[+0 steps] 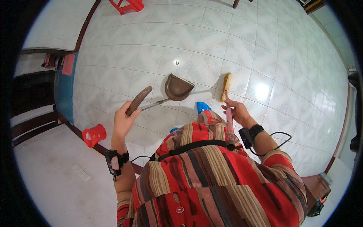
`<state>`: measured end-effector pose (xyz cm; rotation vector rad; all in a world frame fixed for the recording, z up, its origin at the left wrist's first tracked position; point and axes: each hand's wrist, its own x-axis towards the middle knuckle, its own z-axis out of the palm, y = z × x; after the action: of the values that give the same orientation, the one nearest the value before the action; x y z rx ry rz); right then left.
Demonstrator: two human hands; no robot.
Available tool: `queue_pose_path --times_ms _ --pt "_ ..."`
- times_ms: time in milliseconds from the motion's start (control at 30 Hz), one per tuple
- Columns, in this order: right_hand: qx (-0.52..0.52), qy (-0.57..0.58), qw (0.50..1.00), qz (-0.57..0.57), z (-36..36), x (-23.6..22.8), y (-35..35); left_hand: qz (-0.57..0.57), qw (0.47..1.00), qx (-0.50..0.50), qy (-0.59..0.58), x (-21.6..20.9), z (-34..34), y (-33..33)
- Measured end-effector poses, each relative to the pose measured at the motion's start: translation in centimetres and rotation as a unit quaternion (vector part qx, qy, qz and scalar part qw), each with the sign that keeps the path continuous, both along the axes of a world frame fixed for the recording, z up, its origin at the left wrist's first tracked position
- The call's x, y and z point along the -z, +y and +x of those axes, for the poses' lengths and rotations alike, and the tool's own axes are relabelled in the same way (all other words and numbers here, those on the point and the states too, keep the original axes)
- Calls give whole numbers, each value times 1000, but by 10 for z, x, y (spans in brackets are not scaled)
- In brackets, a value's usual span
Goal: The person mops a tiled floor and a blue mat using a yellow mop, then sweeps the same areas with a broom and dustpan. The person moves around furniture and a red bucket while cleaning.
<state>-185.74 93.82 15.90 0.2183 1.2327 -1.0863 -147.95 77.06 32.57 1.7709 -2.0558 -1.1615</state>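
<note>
My left hand is closed round the handle of a long-handled dustpan. The handle's thick brown end sticks up past my fingers, and a thin metal rod runs down to the brown pan on the tiles. On the other side, my right hand grips the pink stick of a broom, whose upper end comes back against my shirt. Its pale yellow bristle head is to the right of the pan, apart from it. A small dark bit of litter lies on the floor beyond the pan.
A red bin stands by the wall at the left. One blue-covered foot shows below me. A red plastic stool is at the far left, and a brown box-like piece stands at the lower right. Pale tiles cover the floor.
</note>
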Motion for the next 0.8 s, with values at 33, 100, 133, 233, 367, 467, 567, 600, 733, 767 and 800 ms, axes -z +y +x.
queue_pose_path --times_ms 33,100,133,233,367,467,567,600,733,767,800 --pt "22 2 1000 7 5 0 4 -22 1000 10 -20 0 0 0" --pt "22 -17 999 22 6 1 11 -71 996 30 -52 1 1 -1" --pt "-9 -35 999 27 4 0 13 -84 991 32 -94 1 1 -2" --pt "-14 -116 992 54 -10 2 20 -98 977 36 -187 4 0 -8" --pt "-39 -71 992 94 -29 3 23 -116 967 50 -219 11 -5 -17" --pt "-149 104 980 76 -40 7 9 -142 964 39 -222 15 -5 -18" --pt "-241 278 928 52 -52 18 -22 -137 962 47 -232 15 -5 -17" --pt "-238 328 913 45 -56 23 -34 -136 961 49 -237 15 -4 -17" --pt "-180 244 951 53 -66 51 -78 -120 964 38 -234 17 -4 -17" --pt "-178 208 961 44 -65 58 -84 -126 965 29 -229 18 -4 -17" --pt "-177 166 970 32 -63 63 -89 -139 966 23 -218 20 -4 -18"
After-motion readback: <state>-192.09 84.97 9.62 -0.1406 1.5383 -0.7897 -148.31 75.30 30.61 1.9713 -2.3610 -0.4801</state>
